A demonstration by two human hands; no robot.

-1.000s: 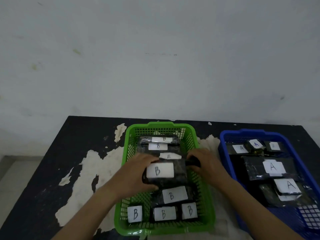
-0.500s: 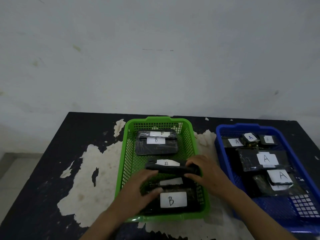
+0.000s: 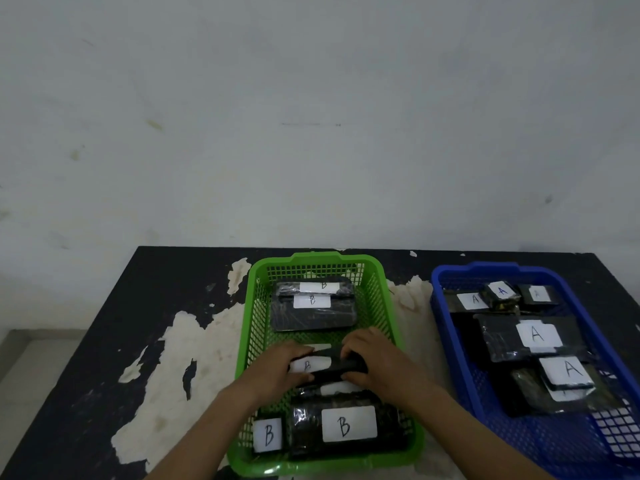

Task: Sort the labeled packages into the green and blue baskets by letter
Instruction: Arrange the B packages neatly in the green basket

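Note:
The green basket [image 3: 377, 299] sits at the table's middle and holds several black wrapped packages with white B labels. Both hands are inside it, over its middle. My left hand [image 3: 277, 370] and my right hand [image 3: 377, 362] grip the two ends of one black B package [image 3: 322, 366], which lies just above the packages beneath. A larger B package [image 3: 346, 426] and a small B package [image 3: 267, 434] lie at the near end. Two stacked B packages [image 3: 313, 308] lie at the far end. The blue basket [image 3: 446, 327] on the right holds several A packages [image 3: 533, 336].
The black table [image 3: 104, 341] has large patches of peeled pale surface left of the green basket. A plain pale wall runs behind the table. A floor ledge shows past the table's left edge.
Both hands have brought the held B package nearer and lower in the green basket, and the package now lies flatter. The camera view has shifted slightly.

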